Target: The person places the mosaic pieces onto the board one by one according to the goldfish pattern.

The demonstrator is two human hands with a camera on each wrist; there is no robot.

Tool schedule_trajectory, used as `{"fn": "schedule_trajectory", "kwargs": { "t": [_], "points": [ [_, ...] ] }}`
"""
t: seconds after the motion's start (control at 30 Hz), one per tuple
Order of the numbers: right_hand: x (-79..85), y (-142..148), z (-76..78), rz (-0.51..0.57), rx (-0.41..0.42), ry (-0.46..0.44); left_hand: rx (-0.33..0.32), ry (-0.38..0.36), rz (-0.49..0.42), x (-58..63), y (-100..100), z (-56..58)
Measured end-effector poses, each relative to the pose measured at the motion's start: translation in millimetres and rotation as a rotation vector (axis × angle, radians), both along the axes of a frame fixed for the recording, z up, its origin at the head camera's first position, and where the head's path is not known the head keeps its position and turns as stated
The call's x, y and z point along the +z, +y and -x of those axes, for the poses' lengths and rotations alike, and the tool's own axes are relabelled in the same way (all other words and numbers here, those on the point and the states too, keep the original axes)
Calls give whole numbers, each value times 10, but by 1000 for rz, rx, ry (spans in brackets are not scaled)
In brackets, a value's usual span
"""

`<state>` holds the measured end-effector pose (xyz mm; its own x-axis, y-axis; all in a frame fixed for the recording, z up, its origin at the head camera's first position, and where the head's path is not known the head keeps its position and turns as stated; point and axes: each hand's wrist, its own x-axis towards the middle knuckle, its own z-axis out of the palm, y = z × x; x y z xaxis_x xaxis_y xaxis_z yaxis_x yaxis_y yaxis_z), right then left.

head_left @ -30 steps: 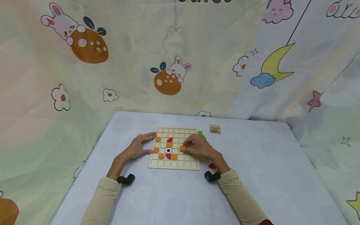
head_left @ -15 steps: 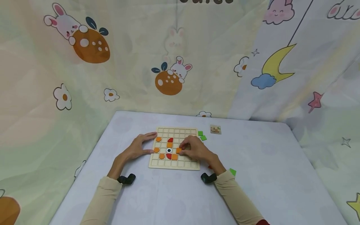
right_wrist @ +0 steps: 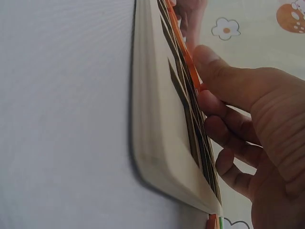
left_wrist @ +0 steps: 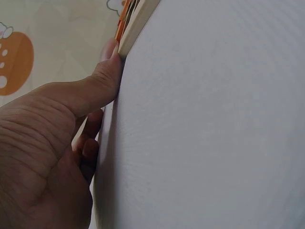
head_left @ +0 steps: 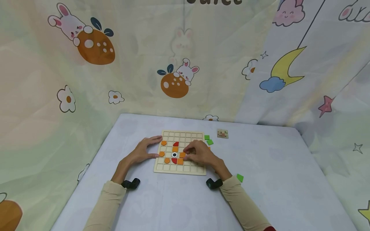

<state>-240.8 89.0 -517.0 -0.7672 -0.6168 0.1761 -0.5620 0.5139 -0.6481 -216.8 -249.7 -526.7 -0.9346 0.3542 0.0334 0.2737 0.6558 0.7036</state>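
Observation:
A pale wooden grid board lies on the table with flat tiles in its cells. My right hand is over its right half, thumb and fingertips pinching an orange square tile. That tile sits just right of the white eye tile. Around the eye are an orange square, another orange square and two red quarter-circles. Several orange round tiles occupy the left columns. My left hand touches the board's left edge, thumb and fingers spread. In the left wrist view its thumb meets the board edge.
Green tiles lie off the board's upper right corner, by a small patterned card. Another green tile is beside the right sleeve. A white cloth covers the table, and a printed curtain hangs behind.
My right hand has slid the orange square tile leftward, from a column farther right into place beside the eye tile. The left hand has stayed at the board's edge.

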Motion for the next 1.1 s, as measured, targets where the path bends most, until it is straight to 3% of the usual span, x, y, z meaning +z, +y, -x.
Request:
{"fn": "schedule_trajectory", "kwargs": {
  "t": [0.73, 1.1],
  "points": [
    [54, -67, -62, -62, 28, -11, 5, 14, 9, -70, -14, 3],
    [219, 234, 45, -32, -72, -25, -3, 13, 0, -39, -21, 10]
  ]
}}
